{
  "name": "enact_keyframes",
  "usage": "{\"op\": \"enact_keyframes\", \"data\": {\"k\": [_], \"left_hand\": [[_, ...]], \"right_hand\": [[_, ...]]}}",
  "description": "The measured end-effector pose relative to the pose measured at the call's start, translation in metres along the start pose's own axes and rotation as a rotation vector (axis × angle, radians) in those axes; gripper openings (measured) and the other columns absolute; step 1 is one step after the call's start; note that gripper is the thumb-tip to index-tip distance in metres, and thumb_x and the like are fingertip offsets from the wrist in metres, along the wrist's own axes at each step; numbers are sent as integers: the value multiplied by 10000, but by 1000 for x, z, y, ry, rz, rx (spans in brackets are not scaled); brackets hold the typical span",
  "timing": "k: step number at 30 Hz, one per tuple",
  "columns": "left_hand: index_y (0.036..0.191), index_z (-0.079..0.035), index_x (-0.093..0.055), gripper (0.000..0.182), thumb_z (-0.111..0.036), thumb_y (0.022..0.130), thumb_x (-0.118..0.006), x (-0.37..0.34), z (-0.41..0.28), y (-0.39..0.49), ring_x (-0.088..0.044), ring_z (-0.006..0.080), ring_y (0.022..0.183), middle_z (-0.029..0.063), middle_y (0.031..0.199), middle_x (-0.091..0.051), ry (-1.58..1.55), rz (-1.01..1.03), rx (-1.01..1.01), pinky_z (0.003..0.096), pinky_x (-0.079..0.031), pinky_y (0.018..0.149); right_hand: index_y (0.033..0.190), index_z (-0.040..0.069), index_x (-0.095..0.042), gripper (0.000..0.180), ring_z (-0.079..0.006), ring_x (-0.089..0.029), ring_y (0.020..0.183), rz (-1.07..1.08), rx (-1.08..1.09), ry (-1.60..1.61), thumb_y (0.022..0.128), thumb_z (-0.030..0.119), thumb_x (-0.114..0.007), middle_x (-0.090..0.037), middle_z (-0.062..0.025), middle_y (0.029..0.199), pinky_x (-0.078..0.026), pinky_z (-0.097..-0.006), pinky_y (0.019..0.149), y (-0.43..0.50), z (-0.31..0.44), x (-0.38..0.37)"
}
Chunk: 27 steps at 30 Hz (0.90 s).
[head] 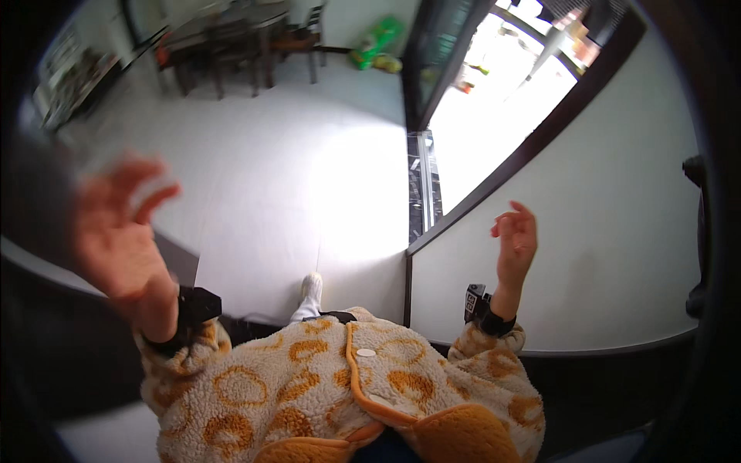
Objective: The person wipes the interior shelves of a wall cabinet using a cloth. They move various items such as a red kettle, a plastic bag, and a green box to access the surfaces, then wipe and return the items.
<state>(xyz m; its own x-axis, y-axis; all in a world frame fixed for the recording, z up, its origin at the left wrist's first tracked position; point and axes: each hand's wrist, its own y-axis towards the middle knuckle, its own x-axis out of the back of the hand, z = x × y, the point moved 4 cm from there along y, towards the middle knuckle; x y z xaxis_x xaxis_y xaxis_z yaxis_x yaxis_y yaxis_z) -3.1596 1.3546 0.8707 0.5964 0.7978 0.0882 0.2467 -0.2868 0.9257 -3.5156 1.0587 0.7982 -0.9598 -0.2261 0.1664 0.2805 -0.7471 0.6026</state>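
My left hand point(118, 231) is raised at the left, blurred, its fingers apart and slightly curled, holding nothing. At the right my right hand point(515, 240) is held up before the pale wall, fingers bent loosely with nothing visible between them. Each wrist wears a black strap with a small device; the right wrist device point(474, 301) bears a printed code. Below, a fleece jacket point(324, 382) with orange ring patterns and trim covers my body. One foot in a white sock or shoe point(311, 289) shows on the pale floor point(260, 191).
An open doorway point(480, 133) with a dark frame lets in bright light at the upper right. The white wall point(602, 231) runs along the right. Farther off are a dark table point(231, 26), chairs point(295, 43) and a green bag point(379, 43) by the wall.
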Motion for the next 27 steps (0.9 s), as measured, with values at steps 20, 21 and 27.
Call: {"op": "enact_keyframes", "data": {"k": [20, 21, 27], "left_hand": [[980, 4, -582, 165, -95, 866, -515, -685, 440, -10, -631, 281, 788, 185, 934, -633, -132, 1347, 588, 357, -492, 750], [979, 1, -568, 157, -53, 862, -479, -700, 459, -6, -629, 280, 750, 176, 914, -630, -140, 1256, 742, 363, -493, 738], [1281, -66, -426, 519, 77, 787, -360, -832, 559, 25, -449, 351, 1226, 203, 1403, -353, -6, 707, 514, 416, -430, 948]], "right_hand": [[767, 41, -548, 254, -43, -342, 533, -421, -338, -155, 969, 169, -465, -399, 33, 580, -287, -238, 460, 278, -419, 159], [834, 43, -555, 183, -42, -332, 536, -451, -224, -217, 965, 114, -449, -382, 38, 583, -285, -227, 467, 304, -433, 164], [1395, 117, -262, 714, -185, -541, 950, -402, -274, -228, 739, -160, -324, -436, -151, 1254, -470, -292, 799, 429, -539, 246]]}}
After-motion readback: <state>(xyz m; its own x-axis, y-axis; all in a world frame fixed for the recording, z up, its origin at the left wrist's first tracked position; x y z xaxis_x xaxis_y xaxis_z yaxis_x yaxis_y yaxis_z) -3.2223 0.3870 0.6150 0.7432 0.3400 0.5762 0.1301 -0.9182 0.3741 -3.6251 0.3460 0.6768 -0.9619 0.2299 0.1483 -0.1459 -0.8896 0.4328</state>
